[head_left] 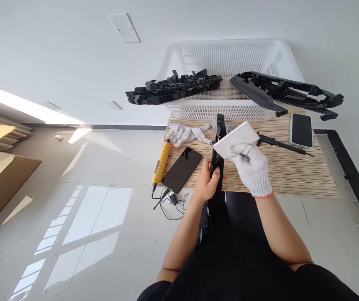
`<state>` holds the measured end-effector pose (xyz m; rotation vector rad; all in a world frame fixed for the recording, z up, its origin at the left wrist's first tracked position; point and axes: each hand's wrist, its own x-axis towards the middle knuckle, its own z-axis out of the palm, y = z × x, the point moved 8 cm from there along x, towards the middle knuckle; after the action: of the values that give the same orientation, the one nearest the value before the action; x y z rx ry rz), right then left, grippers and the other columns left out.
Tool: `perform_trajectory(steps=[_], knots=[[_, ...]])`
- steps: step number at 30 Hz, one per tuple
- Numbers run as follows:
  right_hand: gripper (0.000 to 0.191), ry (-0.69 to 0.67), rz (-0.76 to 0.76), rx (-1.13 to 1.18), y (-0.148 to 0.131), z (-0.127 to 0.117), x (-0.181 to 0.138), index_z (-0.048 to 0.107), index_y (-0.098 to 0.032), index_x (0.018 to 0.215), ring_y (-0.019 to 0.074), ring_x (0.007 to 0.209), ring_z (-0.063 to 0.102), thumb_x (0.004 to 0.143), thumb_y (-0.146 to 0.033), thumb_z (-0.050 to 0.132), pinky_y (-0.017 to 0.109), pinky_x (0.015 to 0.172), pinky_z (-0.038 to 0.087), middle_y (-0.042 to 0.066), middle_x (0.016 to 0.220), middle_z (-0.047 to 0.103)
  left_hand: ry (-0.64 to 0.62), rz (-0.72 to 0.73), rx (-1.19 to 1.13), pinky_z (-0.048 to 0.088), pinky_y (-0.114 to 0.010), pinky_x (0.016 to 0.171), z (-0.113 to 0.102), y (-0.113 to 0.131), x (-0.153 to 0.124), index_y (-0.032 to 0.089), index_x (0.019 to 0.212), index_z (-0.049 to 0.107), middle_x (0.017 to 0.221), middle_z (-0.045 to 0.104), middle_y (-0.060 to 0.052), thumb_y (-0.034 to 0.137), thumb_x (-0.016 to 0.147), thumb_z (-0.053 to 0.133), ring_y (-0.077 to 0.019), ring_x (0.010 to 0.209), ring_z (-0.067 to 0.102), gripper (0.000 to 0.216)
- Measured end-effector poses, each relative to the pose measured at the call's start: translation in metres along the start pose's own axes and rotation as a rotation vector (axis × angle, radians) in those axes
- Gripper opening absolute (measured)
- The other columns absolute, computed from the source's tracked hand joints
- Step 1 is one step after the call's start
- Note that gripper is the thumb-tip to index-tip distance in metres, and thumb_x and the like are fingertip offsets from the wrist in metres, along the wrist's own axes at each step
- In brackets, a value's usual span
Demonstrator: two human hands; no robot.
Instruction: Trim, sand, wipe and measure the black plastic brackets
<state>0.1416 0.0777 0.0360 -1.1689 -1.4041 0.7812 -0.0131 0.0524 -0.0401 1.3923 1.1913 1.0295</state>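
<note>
My bare left hand [208,180] is closed around a long, narrow black plastic part [219,131], held upright over the table's front edge. In a white knit glove with an orange cuff, my right hand [251,164] grips a flat white rectangular block [237,139], which looks like a power bank. The block is tilted, and its left corner overlaps the black part. A white strap or short cable [201,134] with a dark metal tip reaches toward that corner; whether they join I cannot tell. The black part's lower end blends into my dark clothing.
A white plastic basket [226,109] stands behind, bearing black plastic assemblies [173,88] and black trim [288,93]. On the slatted table [292,175] lie a yellow electric screwdriver [161,162], a black phone [182,169], a loose glove [181,133], black calipers [283,144] and another phone [301,130]. Cables [173,209] hang at the left.
</note>
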Motion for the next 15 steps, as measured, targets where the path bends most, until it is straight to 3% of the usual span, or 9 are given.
perform_trajectory(steps=[5, 8, 12, 15], knots=[[0.006, -0.188, 0.009, 0.054, -0.001, 0.017, -0.001, 0.075, -0.025, 0.091, 0.0186, 0.092, 0.071, 0.087, -0.029, 0.071, 0.033, 0.083, 0.061, 0.003, 0.099, 0.074, 0.009, 0.024, 0.004, 0.050, -0.030, 0.058, 0.000, 0.002, 0.000, 0.022, 0.116, 0.043, 0.079, 0.073, -0.001, 0.040, 0.099, 0.044, -0.0159, 0.053, 0.063, 0.025], [0.010, -0.007, -0.039, -0.007, -0.003, 0.004, 0.001, 0.074, -0.025, 0.097, 0.0193, 0.099, 0.070, 0.088, -0.028, 0.070, 0.034, 0.088, 0.059, 0.004, 0.106, 0.073, -0.023, -0.008, -0.032, 0.049, -0.029, 0.055, 0.003, -0.001, 0.000, 0.023, 0.112, 0.041, 0.079, 0.072, 0.000, 0.041, 0.099, 0.043, -0.0141, 0.047, 0.060, 0.022], [0.006, -0.134, -0.060, -0.081, -0.006, 0.013, 0.001, 0.074, -0.026, 0.092, 0.0201, 0.095, 0.071, 0.088, -0.027, 0.070, 0.035, 0.087, 0.059, 0.003, 0.100, 0.074, -0.013, 0.009, -0.040, 0.049, -0.029, 0.055, 0.002, 0.000, -0.001, 0.024, 0.112, 0.040, 0.078, 0.072, 0.001, 0.042, 0.099, 0.043, -0.0147, 0.048, 0.061, 0.022], [0.009, -0.006, -0.095, -0.169, -0.012, 0.001, 0.001, 0.075, -0.027, 0.095, 0.0215, 0.102, 0.069, 0.090, -0.027, 0.067, 0.039, 0.095, 0.056, 0.004, 0.104, 0.073, -0.011, -0.005, -0.032, 0.049, -0.030, 0.055, 0.001, -0.003, -0.001, 0.024, 0.110, 0.041, 0.077, 0.071, 0.000, 0.045, 0.099, 0.043, -0.0166, 0.053, 0.063, 0.023]])
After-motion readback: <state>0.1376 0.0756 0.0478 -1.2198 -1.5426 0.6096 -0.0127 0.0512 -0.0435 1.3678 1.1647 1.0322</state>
